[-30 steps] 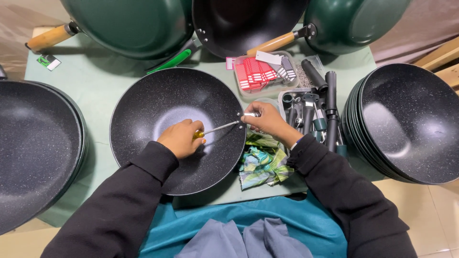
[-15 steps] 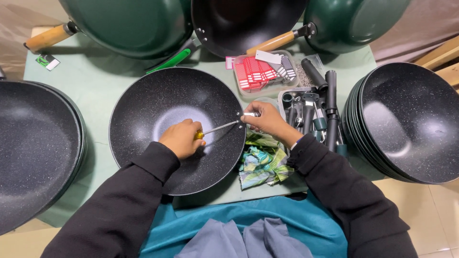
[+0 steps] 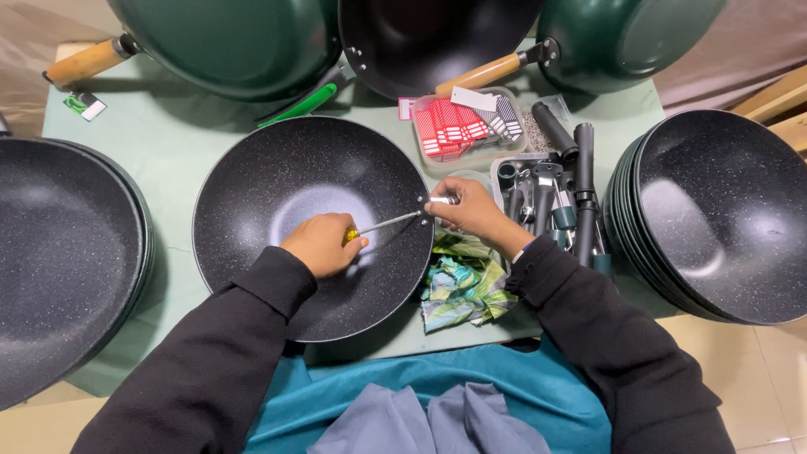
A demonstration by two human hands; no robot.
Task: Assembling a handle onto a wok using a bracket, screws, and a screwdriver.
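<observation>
— Pale green cloth covers the table point(image 3: 193, 143), with a teal drape hanging over its near edge and tan floor showing at the corners. What's laid out on it?

— One black speckled wok point(image 3: 294, 202) sits in front of me, round, deep and matte, without a handle. A stack of the same pans point(image 3: 59, 261) lies at the left and another stack point(image 3: 723, 210) at the right; I cannot count the layers, since only rims show. Along the far edge stand three finished woks, green outside, two with pale wooden handles point(image 3: 84, 60) and one with a green handle point(image 3: 303, 105).

— And your hands?

— My left hand point(image 3: 319, 244) is curled tight round the yellow grip of a screwdriver point(image 3: 382, 224), whose thin steel shaft reaches to the wok's right rim. My right hand point(image 3: 471, 210) pinches a small metal fitting point(image 3: 441, 200) at that same rim, fingers closed on it, right where the tip meets the wall.

— What's beside that hand?

— A clear plastic tray point(image 3: 462, 126) of red and white tags, then an open tray point(image 3: 546, 197) of dark handles and brackets, perhaps six or seven, too jumbled to be sure. Two black tubular handles point(image 3: 580, 168) lie across it. A crumpled green-patterned rag point(image 3: 458, 282) sits just under my right wrist, touching the wok's edge.
</observation>
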